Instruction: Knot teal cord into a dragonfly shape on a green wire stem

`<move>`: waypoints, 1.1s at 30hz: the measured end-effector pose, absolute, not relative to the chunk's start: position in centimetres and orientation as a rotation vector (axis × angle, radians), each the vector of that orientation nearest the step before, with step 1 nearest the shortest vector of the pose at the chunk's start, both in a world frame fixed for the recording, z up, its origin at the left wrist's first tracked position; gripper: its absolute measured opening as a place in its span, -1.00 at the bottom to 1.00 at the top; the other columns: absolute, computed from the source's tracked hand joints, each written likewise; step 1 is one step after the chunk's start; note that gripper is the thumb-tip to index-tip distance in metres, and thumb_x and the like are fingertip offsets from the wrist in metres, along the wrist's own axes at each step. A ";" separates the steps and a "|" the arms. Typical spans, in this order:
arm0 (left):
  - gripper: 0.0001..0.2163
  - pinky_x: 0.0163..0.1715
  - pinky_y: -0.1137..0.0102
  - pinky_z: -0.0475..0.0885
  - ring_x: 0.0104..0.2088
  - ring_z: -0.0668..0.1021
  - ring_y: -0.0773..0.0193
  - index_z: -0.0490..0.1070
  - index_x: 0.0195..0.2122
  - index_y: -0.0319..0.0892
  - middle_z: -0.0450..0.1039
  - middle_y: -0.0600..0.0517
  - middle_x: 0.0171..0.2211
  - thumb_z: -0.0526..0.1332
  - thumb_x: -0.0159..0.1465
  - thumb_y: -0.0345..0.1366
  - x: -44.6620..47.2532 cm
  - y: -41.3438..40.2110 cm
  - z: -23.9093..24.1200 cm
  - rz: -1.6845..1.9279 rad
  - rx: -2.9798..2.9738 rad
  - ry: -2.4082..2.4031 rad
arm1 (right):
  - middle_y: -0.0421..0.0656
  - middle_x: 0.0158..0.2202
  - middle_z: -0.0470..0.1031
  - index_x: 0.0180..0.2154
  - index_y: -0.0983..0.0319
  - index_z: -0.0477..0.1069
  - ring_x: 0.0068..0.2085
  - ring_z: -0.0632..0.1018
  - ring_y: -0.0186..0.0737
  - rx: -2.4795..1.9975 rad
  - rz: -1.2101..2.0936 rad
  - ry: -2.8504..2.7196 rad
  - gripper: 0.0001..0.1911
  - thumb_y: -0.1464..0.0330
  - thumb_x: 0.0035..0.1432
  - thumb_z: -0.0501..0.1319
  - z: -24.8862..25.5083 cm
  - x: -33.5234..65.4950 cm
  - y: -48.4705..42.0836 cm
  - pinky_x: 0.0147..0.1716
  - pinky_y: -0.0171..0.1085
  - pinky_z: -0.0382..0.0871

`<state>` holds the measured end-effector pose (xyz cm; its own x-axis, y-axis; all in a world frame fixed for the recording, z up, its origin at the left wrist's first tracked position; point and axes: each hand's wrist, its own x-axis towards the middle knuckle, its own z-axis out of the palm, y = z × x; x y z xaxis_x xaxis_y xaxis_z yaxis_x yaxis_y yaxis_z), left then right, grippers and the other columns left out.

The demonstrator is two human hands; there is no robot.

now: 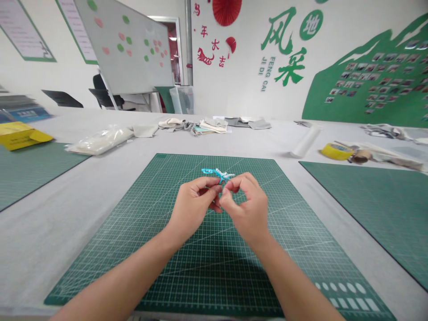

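Cutting mat [214, 276]: green, gridded, on the tabletop [133, 178].
Blue piece [220, 175]: small, white bead-like trim, above the mat's far half.
Left hand [195, 203]: above the mat, pinching the blue piece.
Right hand [248, 203]: above the mat, thumb and finger curled together near the piece; whether gripping anything, cannot tell.
Yellow tape roll [336, 151]: right of the mat's far edge.

Left forearm [133, 274] and right forearm [292, 278] bare, angled inward; left grip [194, 203] pinching; right grip [249, 203] just beside, fingers curled, thumb near index fingertip
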<state>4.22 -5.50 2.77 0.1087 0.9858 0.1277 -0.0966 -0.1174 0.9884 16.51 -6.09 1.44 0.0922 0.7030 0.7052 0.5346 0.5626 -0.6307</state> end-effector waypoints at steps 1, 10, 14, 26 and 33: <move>-0.91 -0.59 0.49 0.47 -0.61 0.47 0.42 0.51 -0.36 -0.26 0.44 0.09 -0.55 0.26 0.12 -0.36 4.2 -5.5 2.7 1.261 1.268 0.997 | -0.26 -0.47 0.32 -0.50 0.21 0.29 -0.36 0.37 -0.27 -1.073 0.092 -1.582 -0.89 0.50 -0.03 0.18 1.4 16.5 -6.1 -0.29 -0.19 0.25; -0.85 -0.59 0.50 0.45 -0.59 0.45 0.43 0.53 -0.29 -0.26 0.47 0.04 -0.49 0.26 0.12 -0.34 4.2 -5.2 2.5 1.149 1.193 0.942 | -0.19 -0.33 0.39 -0.40 0.19 0.27 -0.25 0.41 -0.23 -0.974 -0.086 -1.610 -0.90 0.50 0.07 0.13 0.5 16.6 -5.7 -0.24 -0.17 0.32; -0.83 -0.59 0.50 0.44 -0.59 0.43 0.43 0.54 -0.28 -0.26 0.44 0.05 -0.53 0.26 0.13 -0.32 4.2 -5.1 2.2 1.123 1.174 0.902 | -0.21 -0.37 0.41 -0.38 0.19 0.27 -0.32 0.41 -0.26 -1.013 -0.039 -1.593 -0.92 0.48 0.10 0.11 0.1 16.7 -5.5 -0.33 -0.22 0.33; -0.83 -0.59 0.51 0.43 -0.58 0.41 0.44 0.53 -0.27 -0.27 0.44 0.04 -0.51 0.25 0.14 -0.34 4.1 -5.1 2.4 1.112 1.176 0.902 | -0.21 -0.33 0.45 -0.40 0.19 0.26 -0.30 0.44 -0.28 -1.006 0.056 -1.568 -0.90 0.51 0.08 0.10 0.3 16.5 -5.6 -0.33 -0.23 0.33; -0.82 -0.59 0.48 0.44 -0.63 0.43 0.41 0.53 -0.28 -0.27 0.36 0.09 -0.64 0.26 0.12 -0.31 4.1 -5.1 2.3 1.126 1.189 0.929 | -0.27 -0.44 0.37 -0.36 0.19 0.22 -0.45 0.40 -0.37 -1.000 0.500 -1.433 -0.91 0.48 0.08 0.11 0.7 16.5 -5.7 -0.46 -0.32 0.31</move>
<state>4.06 -5.07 2.32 0.2145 0.9764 0.0241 -0.1623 0.0113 0.9867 16.48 -5.74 0.70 0.1323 0.8063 0.5766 0.2732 0.5295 -0.8031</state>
